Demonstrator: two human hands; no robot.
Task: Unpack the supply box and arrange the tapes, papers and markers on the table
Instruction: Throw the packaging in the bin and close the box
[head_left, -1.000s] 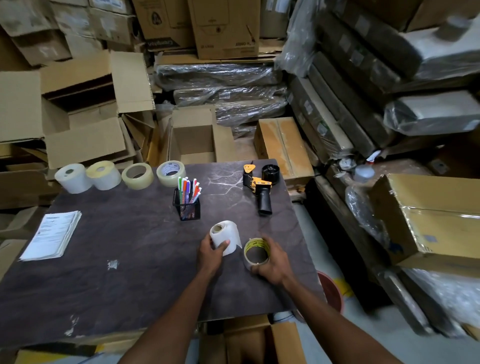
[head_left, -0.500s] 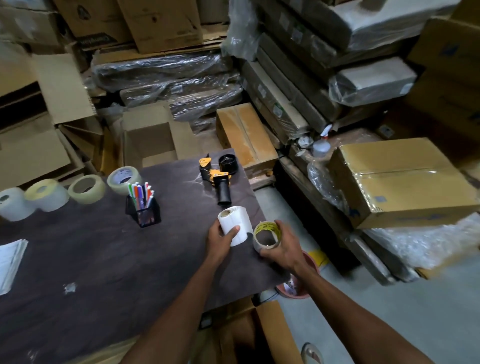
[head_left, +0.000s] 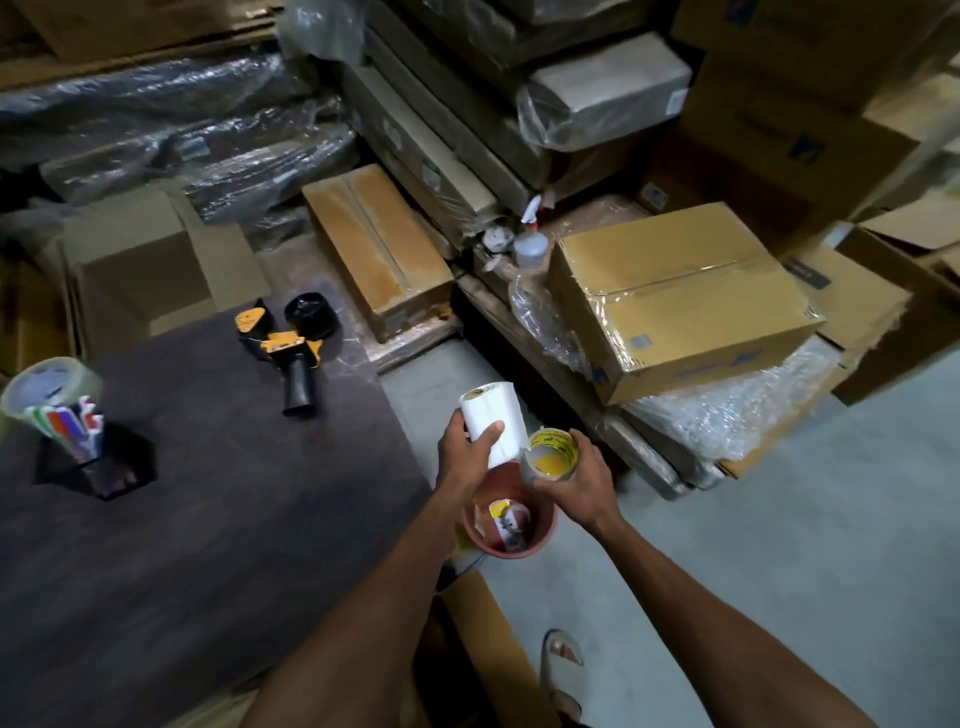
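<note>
Dark brown laminate forms the table, which fills the left half of the head view; its right edge runs just left of both hands, so the surface lies to the left of what is being held. Concrete floor occupies the right side, bordered by stacked cardboard and a taped carton on film-wrapped packs. On the table rest a yellow-and-black tape dispenser at the far right corner, a black mesh marker holder near the left, and a clear tape roll just behind it, partly cut off by the frame edge. Both hands are off the table, above a reddish bucket standing on the floor beside the table corner. The left hand has its fingers wrapped round a white paper roll, whose long axis stands near upright, tilted slightly away. The right hand has its fingers curled round a yellow-printed tape roll, open core facing up; the two rolls appear to touch, though blur leaves this uncertain. The left hand is nearer the table, so setting either roll down calls for a leftward move over the edge.
</note>
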